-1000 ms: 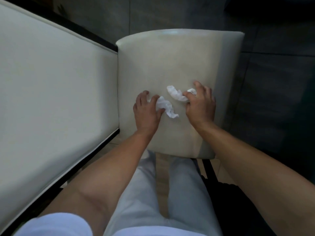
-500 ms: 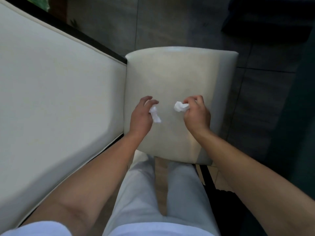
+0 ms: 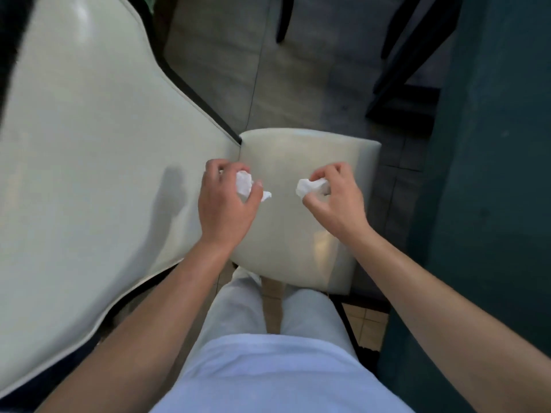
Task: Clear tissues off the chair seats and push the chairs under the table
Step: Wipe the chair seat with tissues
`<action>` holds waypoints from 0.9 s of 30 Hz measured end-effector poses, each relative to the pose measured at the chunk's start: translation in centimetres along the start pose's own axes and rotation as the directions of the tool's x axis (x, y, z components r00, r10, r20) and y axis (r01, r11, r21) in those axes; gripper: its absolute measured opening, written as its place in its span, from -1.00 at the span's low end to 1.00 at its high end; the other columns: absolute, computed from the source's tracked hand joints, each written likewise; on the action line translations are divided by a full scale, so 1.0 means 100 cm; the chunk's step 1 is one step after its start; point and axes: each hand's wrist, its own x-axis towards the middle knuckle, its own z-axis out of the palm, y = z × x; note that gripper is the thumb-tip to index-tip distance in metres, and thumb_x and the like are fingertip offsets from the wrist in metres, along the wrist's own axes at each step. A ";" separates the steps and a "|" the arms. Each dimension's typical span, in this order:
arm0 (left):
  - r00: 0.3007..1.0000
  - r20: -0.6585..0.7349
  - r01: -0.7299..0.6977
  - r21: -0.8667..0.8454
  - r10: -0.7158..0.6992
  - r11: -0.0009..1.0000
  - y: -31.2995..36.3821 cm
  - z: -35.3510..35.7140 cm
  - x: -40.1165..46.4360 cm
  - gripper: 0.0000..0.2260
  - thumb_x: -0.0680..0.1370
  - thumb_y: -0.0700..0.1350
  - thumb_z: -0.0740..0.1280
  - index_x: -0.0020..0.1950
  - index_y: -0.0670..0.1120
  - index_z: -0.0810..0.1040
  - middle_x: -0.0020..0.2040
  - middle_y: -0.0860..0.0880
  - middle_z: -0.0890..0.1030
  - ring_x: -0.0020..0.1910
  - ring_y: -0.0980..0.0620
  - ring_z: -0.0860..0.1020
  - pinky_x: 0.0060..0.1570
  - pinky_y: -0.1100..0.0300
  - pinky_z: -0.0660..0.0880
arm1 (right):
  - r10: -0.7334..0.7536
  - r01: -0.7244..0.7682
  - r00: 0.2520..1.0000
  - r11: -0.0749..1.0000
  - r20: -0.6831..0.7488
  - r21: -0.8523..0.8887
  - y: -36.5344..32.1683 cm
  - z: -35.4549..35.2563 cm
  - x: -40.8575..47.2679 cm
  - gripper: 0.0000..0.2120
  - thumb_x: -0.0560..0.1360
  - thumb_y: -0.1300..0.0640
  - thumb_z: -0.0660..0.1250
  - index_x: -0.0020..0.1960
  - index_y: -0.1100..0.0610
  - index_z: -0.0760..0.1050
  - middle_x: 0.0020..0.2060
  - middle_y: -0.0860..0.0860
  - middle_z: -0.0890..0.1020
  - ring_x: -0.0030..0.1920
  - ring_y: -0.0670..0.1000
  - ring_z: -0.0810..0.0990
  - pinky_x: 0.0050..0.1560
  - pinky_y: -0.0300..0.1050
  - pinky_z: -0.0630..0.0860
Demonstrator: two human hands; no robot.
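With the cream chair seat (image 3: 301, 234) bare, the left hand (image 3: 223, 207) had its grip closed on one crumpled tissue (image 3: 244, 183) and the right hand (image 3: 337, 201) on another tissue (image 3: 310, 187), both held above it beside the worktop (image 3: 89, 162); next, probably, came binning them, then pushing the chair under.

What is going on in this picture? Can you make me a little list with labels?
left hand: left hand, fingers closed on a crumpled white tissue
right hand: right hand, pinching a second crumpled white tissue
seat: cream padded leather chair seat below both hands, no tissues left on it
beside it: long cream table top, touching the seat's left edge
floor: grey tiled floor
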 end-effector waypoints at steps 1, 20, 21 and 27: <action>1.000 -0.014 -0.021 -0.004 0.021 1.000 0.006 -0.012 -0.005 -0.78 0.51 -0.12 0.42 0.15 -0.09 0.61 0.16 -0.11 0.48 0.04 -0.08 0.53 -0.09 0.09 0.51 | -0.038 0.038 0.999 0.999 -0.031 0.003 -0.013 -0.008 -0.005 -0.79 0.43 -0.05 0.43 0.01 -0.04 0.50 0.07 -0.11 0.45 -0.10 -0.04 0.52 -0.11 -0.06 0.49; 0.971 -0.174 -0.220 -0.410 0.161 0.885 0.005 -0.202 -0.121 -0.63 0.41 -0.04 0.06 -0.12 -0.12 0.63 0.00 0.01 0.56 -0.12 0.07 0.54 -0.12 0.22 0.49 | -0.197 0.312 0.883 0.924 -0.426 0.219 -0.188 -0.016 -0.183 -0.66 0.41 0.45 0.14 -0.16 0.15 0.62 -0.19 -0.04 0.65 -0.18 -0.08 0.58 -0.13 0.01 0.55; 0.970 -0.174 -0.227 -0.401 0.170 0.888 0.003 -0.211 -0.126 -0.66 0.43 -0.03 0.09 -0.09 -0.09 0.64 0.02 0.03 0.56 -0.16 0.12 0.52 -0.14 0.27 0.45 | -0.206 0.320 0.876 0.925 -0.435 0.207 -0.195 -0.018 -0.196 -0.70 0.43 0.40 0.17 -0.15 0.12 0.63 -0.19 -0.05 0.64 -0.21 -0.10 0.56 -0.18 -0.04 0.51; 0.960 -0.149 -0.278 -0.551 0.235 0.787 -0.008 -0.259 -0.154 -0.77 0.65 0.10 0.15 0.01 0.27 0.60 0.12 0.07 0.59 -0.22 0.10 0.52 -0.18 0.06 0.45 | -0.258 0.404 0.798 0.899 -0.545 0.166 -0.223 -0.033 -0.257 -0.70 0.67 0.13 0.17 0.01 0.03 0.68 -0.26 -0.14 0.57 -0.21 -0.10 0.56 -0.15 -0.15 0.44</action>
